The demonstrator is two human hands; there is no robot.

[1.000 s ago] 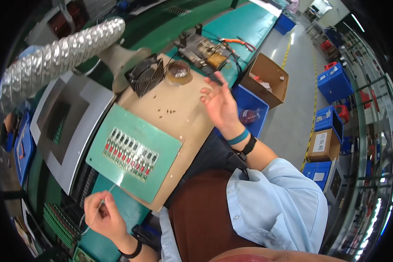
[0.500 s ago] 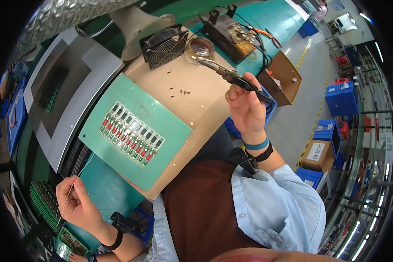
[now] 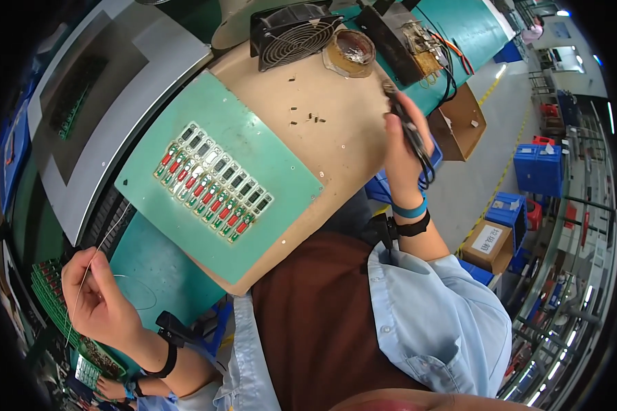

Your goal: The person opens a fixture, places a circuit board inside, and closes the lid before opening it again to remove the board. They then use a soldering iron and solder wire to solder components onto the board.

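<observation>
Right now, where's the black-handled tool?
Head view, right of centre: the black-handled tool is in the right hand, lower right of the round dish.

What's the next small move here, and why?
Probably bring the iron in the right hand leftward to the boards: it is right of the green plate, while the left hand holds wire on the other side.

one thin wire (image 3: 106, 238), one black-handled tool (image 3: 411, 130), one green plate (image 3: 274, 171), one fan (image 3: 295, 39), one dish (image 3: 333, 60), six dark bits (image 3: 293, 108)
</observation>
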